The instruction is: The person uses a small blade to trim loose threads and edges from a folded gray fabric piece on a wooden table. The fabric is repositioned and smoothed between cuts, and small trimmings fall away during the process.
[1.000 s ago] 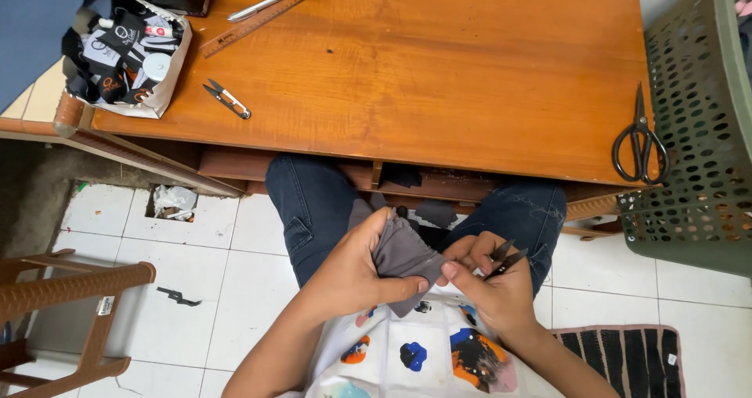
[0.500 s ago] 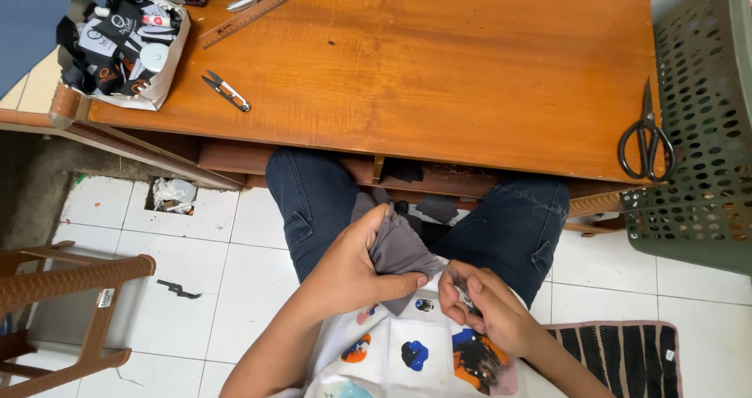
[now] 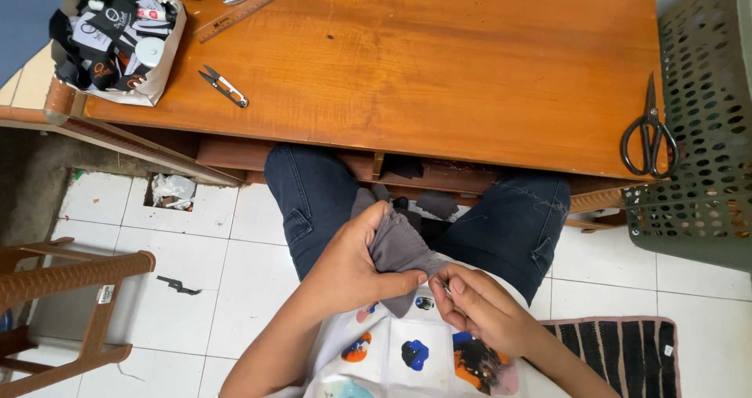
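jeans: dark blue | shirt: white, colourful patches | arms: bare, sleeveless

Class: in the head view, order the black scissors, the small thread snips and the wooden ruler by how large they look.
1. Wooden ruler
2. Black scissors
3. Small thread snips
The ruler's far end is hidden, so it may be longer.

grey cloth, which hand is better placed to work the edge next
Right, probably. The left hand is full, gripping the bunched grey cloth. The right hand pinches something thin at the cloth's lower edge, fingertips already there. What it pinches is too small to tell.
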